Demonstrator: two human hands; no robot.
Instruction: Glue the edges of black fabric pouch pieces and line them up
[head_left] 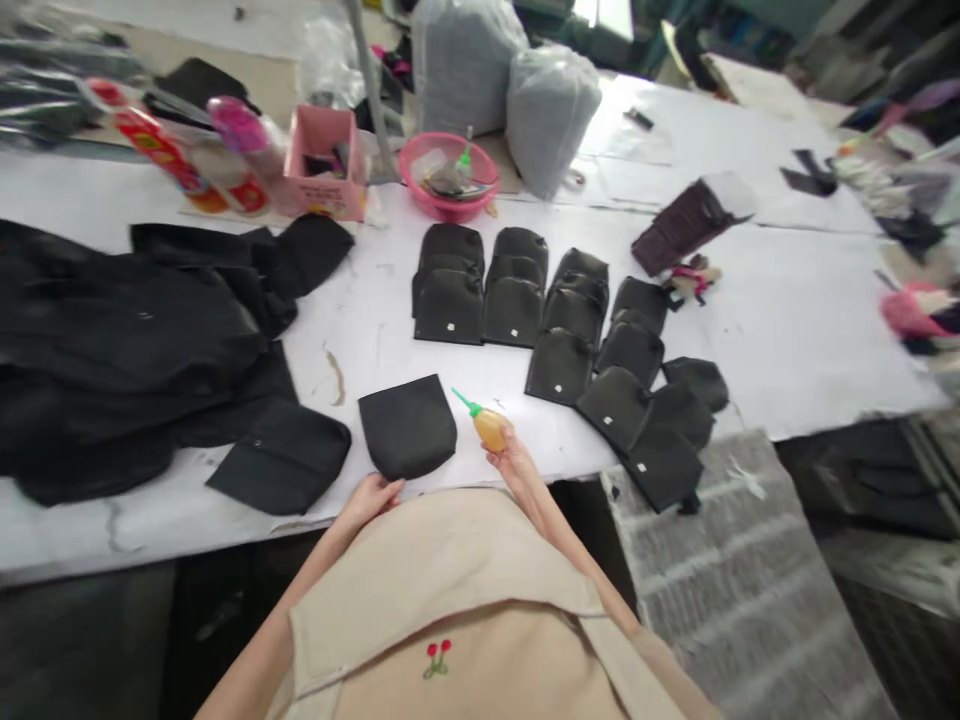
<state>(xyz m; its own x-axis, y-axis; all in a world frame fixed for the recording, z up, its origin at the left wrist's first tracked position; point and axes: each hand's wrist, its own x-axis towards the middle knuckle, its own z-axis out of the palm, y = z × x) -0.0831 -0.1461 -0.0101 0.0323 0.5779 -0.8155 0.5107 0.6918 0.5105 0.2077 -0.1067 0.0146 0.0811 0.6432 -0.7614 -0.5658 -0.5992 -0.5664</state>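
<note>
My right hand [512, 460] is closed around a small squeeze bottle [491, 430] of amber liquid, its thin green nozzle pointing up and left. Just left of the nozzle a flat black leather-like piece [409, 428] lies on the white table, its rounded edge towards me. At that near edge is my left hand [370, 500], fingers curled and thumb against the piece; its fingertips are partly hidden. Another black piece [285, 455] lies to the left. Beyond and to the right, overlapping rows of similar black pieces [514, 305] spread out, several with a small pale mark.
A heap of black material [112, 350] covers the table's left side. Behind stand a red bottle [161, 145], a pink box [324, 165], a pink basket [450, 180] and grey bags [472, 65]. A dark purple box [686, 225] lies tilted at right. A grey patterned surface [742, 570] adjoins the table.
</note>
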